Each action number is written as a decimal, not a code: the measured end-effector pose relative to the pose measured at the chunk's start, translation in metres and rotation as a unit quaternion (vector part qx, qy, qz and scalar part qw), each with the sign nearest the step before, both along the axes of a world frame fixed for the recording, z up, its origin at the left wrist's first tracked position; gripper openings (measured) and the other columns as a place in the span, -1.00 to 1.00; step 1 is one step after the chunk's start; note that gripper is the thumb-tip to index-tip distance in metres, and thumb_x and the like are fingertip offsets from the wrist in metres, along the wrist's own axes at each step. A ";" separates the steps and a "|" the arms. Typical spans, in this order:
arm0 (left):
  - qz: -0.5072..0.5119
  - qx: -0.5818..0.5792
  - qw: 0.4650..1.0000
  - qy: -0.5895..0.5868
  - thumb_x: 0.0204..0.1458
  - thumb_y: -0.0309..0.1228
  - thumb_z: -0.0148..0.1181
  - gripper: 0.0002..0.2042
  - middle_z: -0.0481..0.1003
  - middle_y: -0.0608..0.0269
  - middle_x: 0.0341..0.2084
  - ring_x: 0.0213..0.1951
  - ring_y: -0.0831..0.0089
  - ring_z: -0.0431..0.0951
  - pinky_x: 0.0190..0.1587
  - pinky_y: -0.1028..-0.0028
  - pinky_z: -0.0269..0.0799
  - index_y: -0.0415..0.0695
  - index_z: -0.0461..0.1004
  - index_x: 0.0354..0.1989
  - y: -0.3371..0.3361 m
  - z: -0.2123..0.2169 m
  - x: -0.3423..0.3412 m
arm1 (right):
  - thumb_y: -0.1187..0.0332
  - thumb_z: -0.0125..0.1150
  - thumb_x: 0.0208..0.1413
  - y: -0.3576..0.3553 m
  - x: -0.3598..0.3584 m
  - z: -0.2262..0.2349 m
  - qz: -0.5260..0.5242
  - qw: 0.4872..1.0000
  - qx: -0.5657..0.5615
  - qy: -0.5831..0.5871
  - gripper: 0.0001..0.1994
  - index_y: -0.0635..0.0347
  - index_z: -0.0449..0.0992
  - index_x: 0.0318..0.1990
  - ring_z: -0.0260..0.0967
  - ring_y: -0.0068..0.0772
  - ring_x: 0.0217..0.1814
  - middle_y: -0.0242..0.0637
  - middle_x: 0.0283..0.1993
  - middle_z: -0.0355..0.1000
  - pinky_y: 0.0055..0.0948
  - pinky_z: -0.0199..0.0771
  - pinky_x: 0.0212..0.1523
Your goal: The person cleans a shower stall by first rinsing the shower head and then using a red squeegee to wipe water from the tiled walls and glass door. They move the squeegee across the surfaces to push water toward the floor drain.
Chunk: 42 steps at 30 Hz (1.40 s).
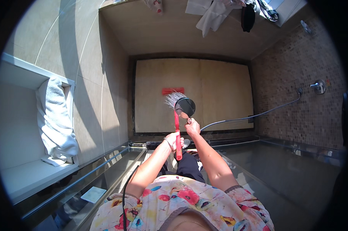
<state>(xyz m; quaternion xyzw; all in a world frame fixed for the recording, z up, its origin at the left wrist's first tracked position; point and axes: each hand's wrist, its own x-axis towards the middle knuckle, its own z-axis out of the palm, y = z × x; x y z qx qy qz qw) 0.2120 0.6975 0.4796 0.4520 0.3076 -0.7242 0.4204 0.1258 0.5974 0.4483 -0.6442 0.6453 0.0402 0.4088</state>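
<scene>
Hands: two are counted. The left hand (173, 140) is closed round the red handle of one brush (176, 115), whose grey bristles are seen fanned out just above the shower floor (220, 92). The right hand (192, 127) is closed round the neck of one shower head (185, 106), which is held face down just beside the bristles.

Hose: one grey hose (254, 114) is seen running from the shower head to the mosaic wall (297, 77) on the right.

Wall fittings: one round chrome fitting (318, 86) is seen on the mosaic wall.

Towels and cloths: one white towel (54, 119) is draped in the recess of the left wall; several cloths (216, 13) are hung at the far end, their number not to be told.

Marks and labels: one red oblong shape (172, 91) is seen on the floor just beyond the bristles; one small pale square object (93, 194) is seen low on the left. No lettering can be made out.

Edges: the beige floor is bordered by a dark rim, and a glass screen (104, 173) is seen by the person's knees.

Open room: most of the floor to the right of the brush is left bare.
</scene>
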 end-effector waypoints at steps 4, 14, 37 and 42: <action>-0.078 -0.016 0.987 -0.140 0.08 -0.31 -0.27 -0.82 0.26 0.20 -0.73 -0.77 0.43 0.26 -0.75 0.42 0.29 -0.15 0.18 -0.31 -0.065 -0.034 0.025 | 0.29 0.06 -0.25 -0.013 0.028 0.007 -0.011 1.000 -0.011 -0.007 -0.78 0.10 0.36 -0.36 0.33 -0.04 -0.14 -0.09 -0.29 0.40 -0.20 0.31 -0.18; -0.065 0.018 0.995 -0.077 0.07 -0.36 -0.21 -0.81 0.20 0.28 -0.73 -0.78 0.50 0.19 -0.78 0.49 0.20 0.03 0.09 -0.13 -0.016 -0.002 0.012 | 0.33 0.09 -0.26 -0.011 0.002 0.018 0.026 0.997 -0.031 -0.062 -0.82 0.18 0.38 -0.45 0.37 -0.15 -0.33 -0.10 -0.46 0.40 -0.29 0.31 -0.30; -0.031 -0.020 0.979 -0.201 0.06 -0.44 -0.28 -0.89 0.28 0.15 -0.70 -0.81 0.41 0.23 -0.80 0.43 0.25 -0.05 0.22 -0.29 -0.074 -0.024 0.027 | 0.31 0.08 -0.29 -0.003 0.001 0.004 0.025 0.999 -0.009 -0.025 -0.77 0.11 0.35 -0.38 0.34 -0.05 -0.19 -0.08 -0.32 0.40 -0.19 0.30 -0.22; -0.001 0.001 0.993 -0.119 0.11 -0.31 -0.27 -0.87 0.21 0.30 -0.73 -0.81 0.52 0.16 -0.78 0.52 0.17 0.10 0.17 -0.19 0.006 -0.040 0.013 | 0.32 0.05 -0.28 -0.008 0.003 0.009 0.030 0.999 -0.012 -0.023 -0.81 0.13 0.33 -0.42 0.34 -0.04 -0.21 -0.10 -0.34 0.40 -0.16 0.29 -0.21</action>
